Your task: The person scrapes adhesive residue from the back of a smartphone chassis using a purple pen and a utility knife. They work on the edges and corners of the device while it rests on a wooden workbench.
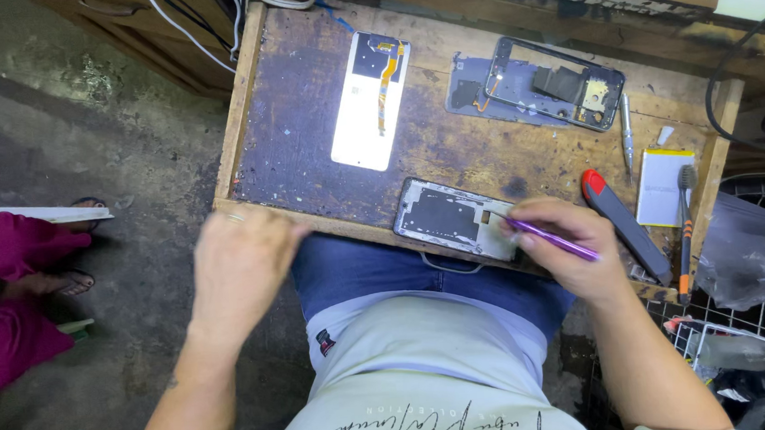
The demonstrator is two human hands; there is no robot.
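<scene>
i am sitting at a small worn wooden workbench, looking down over my lap, and everything here is placed relative to that bench. lying face down near its middle is a phone screen panel, its pale back glaring under the light, an orange ribbon cable trailing across it. toward the bench's far right corner a stripped phone frame is sitting on a grey back cover, likely parked out of my working space. at the bench's near edge, just above my knees, a phone midframe is lying flat and close, where i can reach it easily. my right hand is resting against its right end, fingers pinching a thin purple tool like a pen, tip angled toward the frame. my left hand is curling over the bench's near left edge, seemingly bracing; i cannot tell whether it holds anything. a red-and-black tool, a brush and a pale battery are lying at the bench's right side.
</scene>
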